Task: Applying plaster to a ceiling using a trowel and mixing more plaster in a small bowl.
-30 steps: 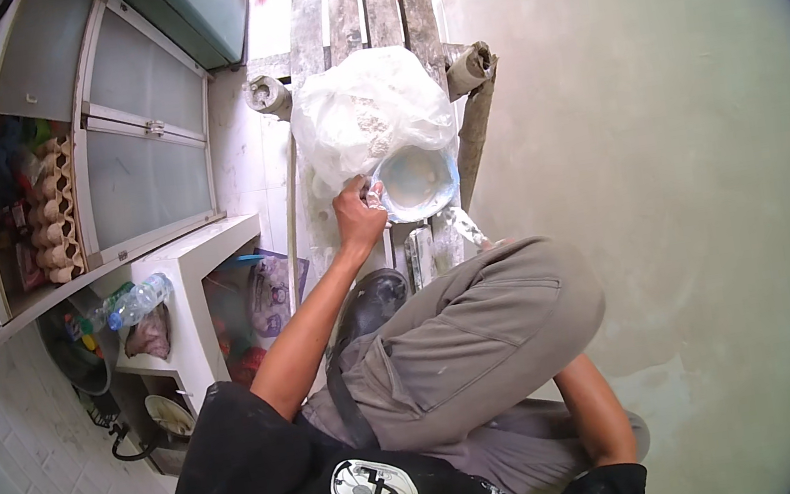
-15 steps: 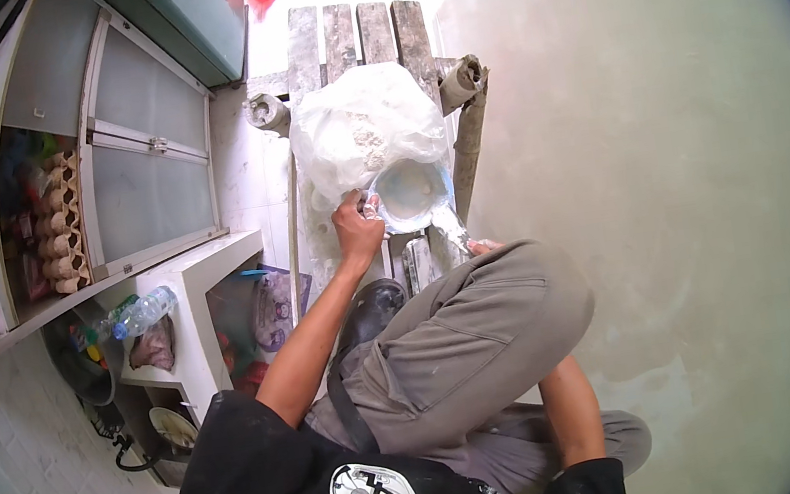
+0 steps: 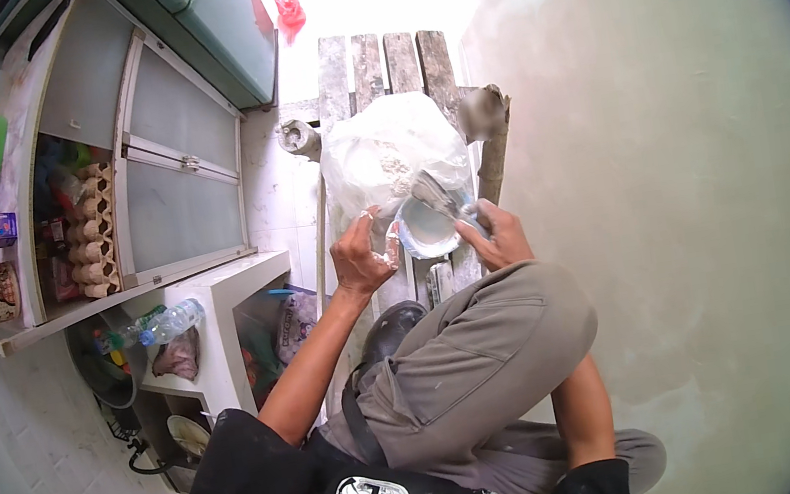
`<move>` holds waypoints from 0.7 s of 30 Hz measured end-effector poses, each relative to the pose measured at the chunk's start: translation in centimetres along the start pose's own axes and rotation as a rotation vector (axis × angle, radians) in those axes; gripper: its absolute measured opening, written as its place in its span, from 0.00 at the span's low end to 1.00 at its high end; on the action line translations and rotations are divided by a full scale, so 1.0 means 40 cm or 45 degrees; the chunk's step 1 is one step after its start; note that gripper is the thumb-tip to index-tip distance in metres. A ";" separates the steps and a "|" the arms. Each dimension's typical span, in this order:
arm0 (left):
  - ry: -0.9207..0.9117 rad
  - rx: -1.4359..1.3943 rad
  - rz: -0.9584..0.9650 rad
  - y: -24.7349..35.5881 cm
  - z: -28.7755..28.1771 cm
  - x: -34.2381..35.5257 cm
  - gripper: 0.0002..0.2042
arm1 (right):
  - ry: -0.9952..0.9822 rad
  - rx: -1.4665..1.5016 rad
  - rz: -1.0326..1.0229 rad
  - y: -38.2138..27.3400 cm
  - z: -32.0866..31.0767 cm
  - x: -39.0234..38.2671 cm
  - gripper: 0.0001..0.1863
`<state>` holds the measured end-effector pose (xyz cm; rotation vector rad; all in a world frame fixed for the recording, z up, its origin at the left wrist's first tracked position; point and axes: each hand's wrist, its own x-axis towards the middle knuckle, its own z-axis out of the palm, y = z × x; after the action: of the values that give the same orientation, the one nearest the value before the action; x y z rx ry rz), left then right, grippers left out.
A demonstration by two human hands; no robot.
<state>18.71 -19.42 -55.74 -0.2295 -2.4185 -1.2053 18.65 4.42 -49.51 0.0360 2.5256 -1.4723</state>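
My right hand (image 3: 499, 234) grips a putty knife (image 3: 435, 193) at the right of a small pale-blue bowl (image 3: 432, 254). Its broad, white-smeared blade is raised over the bowl's far side. Smooth white paste (image 3: 428, 227) lies inside the bowl. At the bowl's left rim is my left hand (image 3: 361, 257), thumb and forefinger apart and coated in white; whether it touches the rim I cannot tell. Just beyond the bowl rests an open clear plastic bag (image 3: 438, 125) of white powder (image 3: 393, 161).
The bowl and bag rest on a slatted wooden bench (image 3: 398, 54) with round end posts (image 3: 299, 139). A plain wall (image 3: 665, 158) rises on the right. On the left stand a cabinet (image 3: 173, 137) with egg trays (image 3: 93, 234) and a white ledge (image 3: 251, 267) holding a plastic bottle (image 3: 173, 322).
My right hand has come up from beside my knee, bringing the knife from the bowl's near right edge to over it. My left hand's grip on the rim has loosened. The view has shifted.
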 end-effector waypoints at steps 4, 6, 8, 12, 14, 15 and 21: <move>-0.073 0.173 -0.160 -0.001 -0.010 0.044 0.20 | 0.191 -0.462 -0.484 0.013 0.091 0.104 0.14; -0.123 0.170 -0.285 -0.026 -0.006 0.039 0.22 | 0.209 -0.490 -0.370 -0.011 0.128 0.129 0.14; -0.066 0.165 -0.288 -0.045 0.009 0.040 0.23 | 0.344 -0.667 -0.228 -0.002 0.150 0.160 0.13; -0.206 0.169 -0.398 -0.069 0.043 0.032 0.22 | 0.255 -0.566 -0.089 0.034 0.180 0.174 0.15; -0.244 0.155 -0.348 -0.081 0.056 0.034 0.22 | 0.276 -0.463 -0.097 0.043 0.209 0.172 0.17; -0.259 0.152 -0.352 -0.081 0.061 0.034 0.21 | 0.276 -0.419 -0.066 0.046 0.221 0.168 0.16; -0.255 0.071 -0.297 -0.086 0.073 0.034 0.23 | 0.289 -0.109 -0.044 0.105 0.218 0.183 0.15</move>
<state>15.48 -19.27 -59.19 -0.0533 -2.7098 -1.2636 13.60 -1.65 -58.71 0.1542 2.7797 -1.4444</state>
